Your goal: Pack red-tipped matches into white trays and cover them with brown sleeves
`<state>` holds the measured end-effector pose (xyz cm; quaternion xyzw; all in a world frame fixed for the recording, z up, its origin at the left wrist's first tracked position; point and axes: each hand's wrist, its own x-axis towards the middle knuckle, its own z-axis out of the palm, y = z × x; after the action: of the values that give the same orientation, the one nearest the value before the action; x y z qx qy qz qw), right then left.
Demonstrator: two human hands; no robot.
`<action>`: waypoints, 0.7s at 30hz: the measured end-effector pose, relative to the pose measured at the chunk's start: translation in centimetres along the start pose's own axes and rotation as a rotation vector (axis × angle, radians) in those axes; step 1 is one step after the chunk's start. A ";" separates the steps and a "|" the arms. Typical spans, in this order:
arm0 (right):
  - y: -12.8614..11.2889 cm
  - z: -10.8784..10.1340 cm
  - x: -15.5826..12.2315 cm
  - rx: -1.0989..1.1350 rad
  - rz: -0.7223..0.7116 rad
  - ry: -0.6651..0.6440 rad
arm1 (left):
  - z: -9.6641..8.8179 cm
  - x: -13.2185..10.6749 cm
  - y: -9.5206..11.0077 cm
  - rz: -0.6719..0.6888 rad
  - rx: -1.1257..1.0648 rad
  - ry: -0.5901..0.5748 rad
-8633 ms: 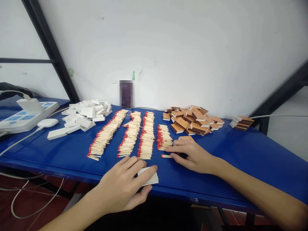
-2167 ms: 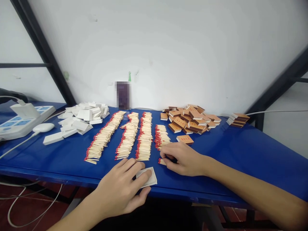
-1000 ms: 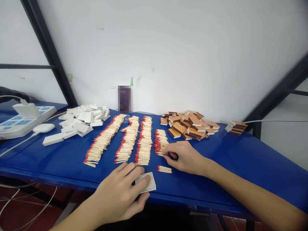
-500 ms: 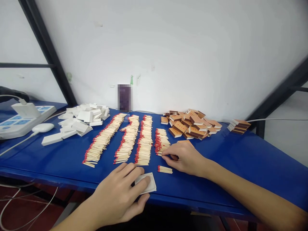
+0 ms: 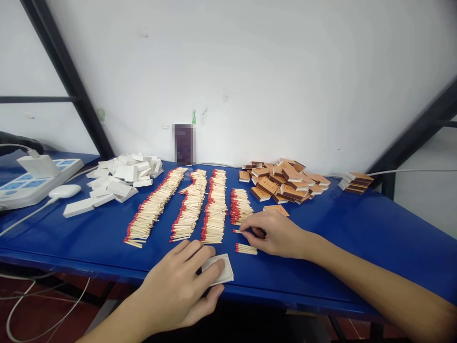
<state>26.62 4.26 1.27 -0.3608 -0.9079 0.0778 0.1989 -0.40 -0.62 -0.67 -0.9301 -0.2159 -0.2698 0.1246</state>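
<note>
My left hand point(image 5: 178, 290) rests closed round a small white matchbox tray point(image 5: 220, 269) near the front edge of the blue table point(image 5: 357, 228). My right hand point(image 5: 274, 233) lies just right of the shortest row of red-tipped matches point(image 5: 240, 206), fingertips pinched on a match point(image 5: 237, 231) at that row's near end. A small bundle of matches point(image 5: 245, 248) lies between my hands. Three longer rows of matches point(image 5: 189, 202) run toward the wall.
A pile of white inner trays point(image 5: 121, 178) sits at the back left, a heap of orange matchbox sleeves point(image 5: 282, 181) at the back right, one sleeve point(image 5: 276, 209) by my right hand. A small stack point(image 5: 356, 182) lies far right. A power strip point(image 5: 32, 176) and cables lie at the left.
My right hand left a small bundle of matches on the table, reached back to the short row, and now drags one match away from it. The left hand stayed on the white tray.
</note>
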 end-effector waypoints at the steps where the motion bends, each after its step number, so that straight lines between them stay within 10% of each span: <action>1: -0.1 0.0 0.0 0.000 0.005 -0.005 | 0.0 0.0 0.0 0.000 0.000 0.000; 21: -0.7 -0.4 0.0 -0.016 0.011 0.057 | -0.1 0.2 -0.1 0.000 0.017 -0.006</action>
<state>26.34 3.75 1.85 -0.3696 -0.9003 0.0613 0.2215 -0.32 -0.53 -0.53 -0.9299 -0.2187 -0.2650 0.1316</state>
